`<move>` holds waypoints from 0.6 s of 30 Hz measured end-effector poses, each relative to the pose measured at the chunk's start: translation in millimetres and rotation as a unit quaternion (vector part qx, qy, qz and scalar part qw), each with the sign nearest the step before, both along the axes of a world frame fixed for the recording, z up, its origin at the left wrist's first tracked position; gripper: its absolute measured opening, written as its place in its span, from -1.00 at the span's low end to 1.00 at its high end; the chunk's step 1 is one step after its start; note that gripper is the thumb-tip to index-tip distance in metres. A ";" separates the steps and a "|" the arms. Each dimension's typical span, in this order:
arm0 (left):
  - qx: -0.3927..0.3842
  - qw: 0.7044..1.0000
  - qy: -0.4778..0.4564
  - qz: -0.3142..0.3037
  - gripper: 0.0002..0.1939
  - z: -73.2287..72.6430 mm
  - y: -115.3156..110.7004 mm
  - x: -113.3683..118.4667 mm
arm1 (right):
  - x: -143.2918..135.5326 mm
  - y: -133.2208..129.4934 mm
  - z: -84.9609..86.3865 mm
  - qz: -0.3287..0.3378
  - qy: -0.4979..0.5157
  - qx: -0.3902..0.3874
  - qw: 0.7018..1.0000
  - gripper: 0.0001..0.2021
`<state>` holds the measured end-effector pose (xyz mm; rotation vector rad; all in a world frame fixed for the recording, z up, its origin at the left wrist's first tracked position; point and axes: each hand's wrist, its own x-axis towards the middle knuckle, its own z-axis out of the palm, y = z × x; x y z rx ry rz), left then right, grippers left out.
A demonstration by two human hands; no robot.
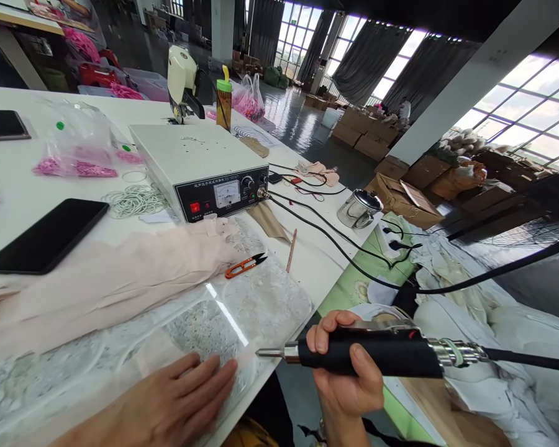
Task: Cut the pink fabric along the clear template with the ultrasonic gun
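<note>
My right hand (349, 372) is wrapped round a black handheld tool (377, 351) with a pointed metal tip and a cable at its rear. The tip points left, over the table's front edge. My left hand (181, 397) lies flat with fingers stretched on a strip of sheer pale fabric (156, 354), on a clear, marble-patterned mat (279, 292). The tool's tip is just right of my left fingertips, near the end of the strip. Behind, pale pink fabric (121, 267) is spread out, with orange thread snips (245, 266) beside it.
A white control box (200, 155) stands on the table, its black cables running right. Around it are a large black phone (51, 233), elastic bands (135, 200), a bag of pink pieces (81, 143), a metal cup (359, 208) and a bottle (224, 102). White fabric (475, 329) is heaped at the right.
</note>
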<state>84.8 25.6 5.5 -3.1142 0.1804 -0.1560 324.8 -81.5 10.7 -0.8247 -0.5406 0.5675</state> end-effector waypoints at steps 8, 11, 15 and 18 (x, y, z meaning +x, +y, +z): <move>-0.014 1.000 0.014 -0.011 -0.34 -4.7 2.2 -5.1 | -0.3 -0.6 2.9 -0.023 0.010 -0.008 1.000 -0.80; -0.017 1.000 0.011 -0.004 -0.39 -5.3 1.3 -5.0 | 0.0 -2.1 3.4 -0.025 0.006 -0.002 1.000 -0.79; -0.013 1.000 0.013 -0.014 -0.37 -1.3 2.4 -3.9 | -1.2 -3.9 2.3 -0.019 0.002 0.002 1.000 -0.79; -0.005 0.999 0.021 -0.023 -0.28 1.6 4.0 -3.8 | -2.4 -4.4 1.2 -0.012 0.002 0.003 1.000 -0.78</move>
